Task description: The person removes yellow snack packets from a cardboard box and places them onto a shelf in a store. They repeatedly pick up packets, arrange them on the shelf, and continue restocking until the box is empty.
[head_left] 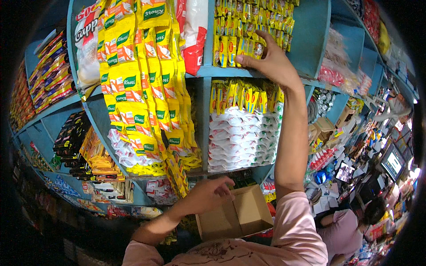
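Note:
My right hand [275,62] reaches up to a compartment of small yellow sachets [248,22] stacked in rows. Its thumb and index finger are spread apart against the front sachets, with nothing lifted between them. Lower down, my left hand [206,195] hovers by the rim of a shallow cardboard box [242,213], fingers loosely bent and apart, holding nothing that shows. The box stands open in front of me, and its visible inside is bare brown card. Long strips of yellow seasoning sachets [128,82] hang to the left of my right hand.
Below the yellow sachets, white packets [244,139] fill another compartment under more yellow sachets [244,95]. Blue shelf dividers [203,119] frame these stacks. A red and white bag [195,37] stands beside the strips. A person in pink [341,235] is at the lower right, near a lit screen [393,162].

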`<state>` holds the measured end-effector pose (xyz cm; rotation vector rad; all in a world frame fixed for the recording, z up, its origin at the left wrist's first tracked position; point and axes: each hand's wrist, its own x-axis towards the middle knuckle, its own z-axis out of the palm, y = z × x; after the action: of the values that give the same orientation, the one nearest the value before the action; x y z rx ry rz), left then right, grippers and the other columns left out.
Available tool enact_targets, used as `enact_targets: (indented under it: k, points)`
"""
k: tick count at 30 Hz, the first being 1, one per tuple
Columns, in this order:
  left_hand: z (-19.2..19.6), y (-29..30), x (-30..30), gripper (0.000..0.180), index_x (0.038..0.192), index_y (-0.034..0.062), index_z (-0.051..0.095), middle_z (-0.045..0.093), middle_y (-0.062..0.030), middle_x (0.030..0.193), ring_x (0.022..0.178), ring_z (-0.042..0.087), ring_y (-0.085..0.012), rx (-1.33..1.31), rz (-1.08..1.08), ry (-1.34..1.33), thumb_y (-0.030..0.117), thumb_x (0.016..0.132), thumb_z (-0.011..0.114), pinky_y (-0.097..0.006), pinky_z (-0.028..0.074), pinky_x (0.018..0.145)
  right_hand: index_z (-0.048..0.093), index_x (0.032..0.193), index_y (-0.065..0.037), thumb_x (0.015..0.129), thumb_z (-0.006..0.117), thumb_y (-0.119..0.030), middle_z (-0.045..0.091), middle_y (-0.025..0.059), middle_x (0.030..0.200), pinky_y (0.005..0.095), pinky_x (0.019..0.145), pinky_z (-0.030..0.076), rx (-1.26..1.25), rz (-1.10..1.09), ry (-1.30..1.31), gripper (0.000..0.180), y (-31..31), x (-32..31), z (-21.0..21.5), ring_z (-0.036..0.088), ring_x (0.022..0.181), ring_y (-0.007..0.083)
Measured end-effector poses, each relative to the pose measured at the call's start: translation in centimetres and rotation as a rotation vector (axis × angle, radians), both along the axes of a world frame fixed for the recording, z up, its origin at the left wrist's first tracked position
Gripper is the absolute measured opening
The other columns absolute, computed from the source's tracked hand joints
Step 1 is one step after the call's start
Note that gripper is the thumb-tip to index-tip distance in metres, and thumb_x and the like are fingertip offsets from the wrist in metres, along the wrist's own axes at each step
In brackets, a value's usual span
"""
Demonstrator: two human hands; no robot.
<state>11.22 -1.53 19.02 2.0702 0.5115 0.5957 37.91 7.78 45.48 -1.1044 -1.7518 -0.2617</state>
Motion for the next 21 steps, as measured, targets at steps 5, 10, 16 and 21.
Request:
enact_targets:
  k: [5, 10, 16, 21]
  points:
    - [-0.5, 0.0, 0.2, 0.045, 0.126, 0.0034, 0.06, 0.077, -0.0123, 0.098, 0.089, 0.075, -0.0228, 0.048, -0.007, 0.031, 0.029, 0.094, 0.078, -0.037, 0.057, 0.078, 0.042, 0.15, 0.01, 0.072, 0.094, -0.039, 0.062, 0.0302, 0.138, 0.0406, 0.112, 0.046, 0.008, -0.005, -0.028, 0.106, 0.5, -0.1, 0.7, 0.062, 0.129, 0.0375]
    - [-0.5, -0.3, 0.3, 0.046, 0.127, 0.0032, 0.06, 0.077, -0.0129, 0.096, 0.087, 0.075, -0.0237, 0.032, -0.01, 0.045, 0.03, 0.094, 0.078, -0.037, 0.058, 0.077, 0.041, 0.15, 0.011, 0.071, 0.095, -0.041, 0.063, 0.0303, 0.137, 0.0399, 0.109, 0.048, 0.002, -0.051, 0.038, 0.109, -0.7, -1.4, 0.4, 0.064, 0.127, 0.0365]
    - [-1.2, -0.4, -0.2, 0.046, 0.127, 0.0036, 0.061, 0.077, -0.0128, 0.094, 0.086, 0.075, -0.0233, 0.078, 0.005, 0.07, 0.032, 0.094, 0.077, -0.037, 0.058, 0.077, 0.054, 0.136, 0.011, 0.069, 0.093, -0.049, 0.07, 0.0295, 0.121, 0.0432, 0.101, 0.053, -0.036, -0.117, 0.083, 0.099, -1.4, -0.7, -0.1, 0.07, 0.114, 0.0393]
    - [-3.2, 0.4, -1.4, 0.049, 0.129, 0.0037, 0.062, 0.076, -0.0123, 0.094, 0.086, 0.074, -0.0219, 0.059, -0.012, 0.11, 0.035, 0.094, 0.077, -0.037, 0.057, 0.079, 0.065, 0.117, 0.01, 0.071, 0.088, -0.056, 0.072, 0.0321, 0.109, 0.0501, 0.096, 0.054, 0.097, -0.281, -0.067, 0.083, -1.9, -1.6, 0.1, 0.07, 0.105, 0.0469]
